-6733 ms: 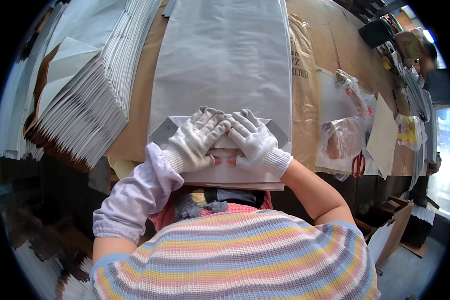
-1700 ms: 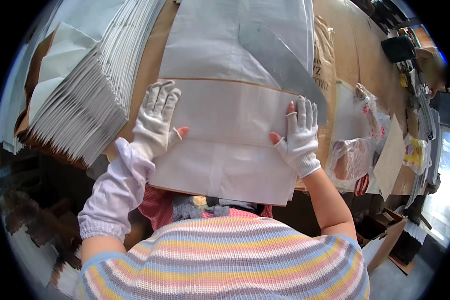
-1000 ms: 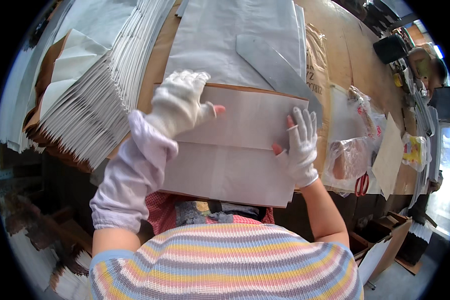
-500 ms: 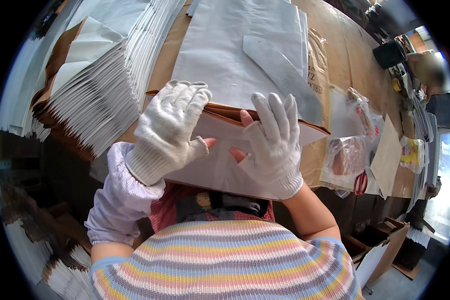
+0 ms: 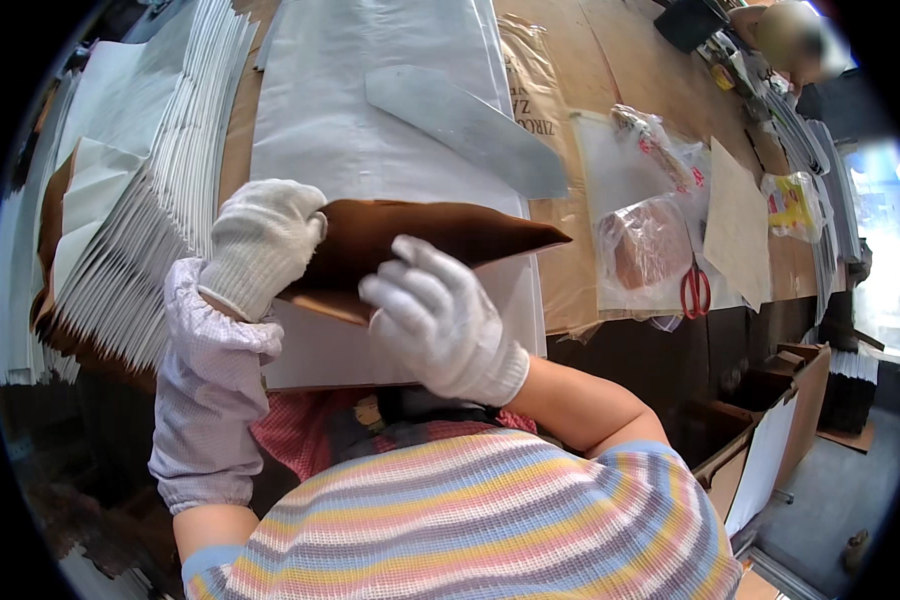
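A paper bag, white outside and brown inside (image 5: 420,222), lies before me with its mouth spread apart. My left hand (image 5: 268,235), in a white knit glove, is closed on the left corner of that mouth. In front of the opening is my gloved right hand (image 5: 448,325), its fingers bent near the bag's near lip. Motion smears those fingertips, and I cannot tell whether they touch the paper. Beyond the bag, a flat grey plate with angled ends (image 5: 470,125) rests on a stack of white bags or sheets (image 5: 310,130).
A tall fanned pile of folded white paper bags (image 5: 120,265) stands at the left. On the right are red-handled scissors (image 5: 695,290), clear plastic bags (image 5: 642,240) and a beige sheet (image 5: 738,220). Cardboard boxes (image 5: 760,420) stand below the table edge. Another person (image 5: 755,22) is at far right.
The bag's mouth has gone from nearly flat to wide apart. My left hand has closed on its corner; my right hand has moved left and bent its fingers. The view has shifted right.
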Tool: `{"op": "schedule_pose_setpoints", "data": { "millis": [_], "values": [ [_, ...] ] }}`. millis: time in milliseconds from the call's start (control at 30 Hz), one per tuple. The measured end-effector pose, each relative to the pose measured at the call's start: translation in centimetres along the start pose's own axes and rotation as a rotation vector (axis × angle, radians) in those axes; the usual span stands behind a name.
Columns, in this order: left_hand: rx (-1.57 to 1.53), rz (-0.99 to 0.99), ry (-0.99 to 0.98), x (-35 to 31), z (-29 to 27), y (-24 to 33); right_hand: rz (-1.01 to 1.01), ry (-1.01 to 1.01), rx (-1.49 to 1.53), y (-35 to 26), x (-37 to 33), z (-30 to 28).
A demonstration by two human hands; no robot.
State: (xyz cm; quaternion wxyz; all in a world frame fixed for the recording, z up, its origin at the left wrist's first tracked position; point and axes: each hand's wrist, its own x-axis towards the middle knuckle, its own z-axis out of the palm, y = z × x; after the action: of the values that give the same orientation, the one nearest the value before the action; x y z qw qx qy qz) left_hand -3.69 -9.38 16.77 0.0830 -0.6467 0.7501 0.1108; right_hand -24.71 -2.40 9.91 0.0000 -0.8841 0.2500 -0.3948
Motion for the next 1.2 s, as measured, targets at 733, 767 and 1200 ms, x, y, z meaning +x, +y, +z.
{"op": "schedule_pose_setpoints", "data": {
  "millis": [733, 767, 1200],
  "values": [
    [-0.048, 0.788, 0.31, -1.1, 17.0, 9.2, 0.917, 0.287, 1.279, 9.9, -11.7, -0.8],
    [-0.025, 0.775, 0.264, -0.1, 16.5, 9.7, 0.922, 0.287, 1.304, 10.2, -11.6, -0.5],
    [0.737, 0.178, -0.068, 1.8, 6.8, 7.2, 0.5, -0.136, 0.164, 9.5, -9.8, 0.8]
  ]
}}
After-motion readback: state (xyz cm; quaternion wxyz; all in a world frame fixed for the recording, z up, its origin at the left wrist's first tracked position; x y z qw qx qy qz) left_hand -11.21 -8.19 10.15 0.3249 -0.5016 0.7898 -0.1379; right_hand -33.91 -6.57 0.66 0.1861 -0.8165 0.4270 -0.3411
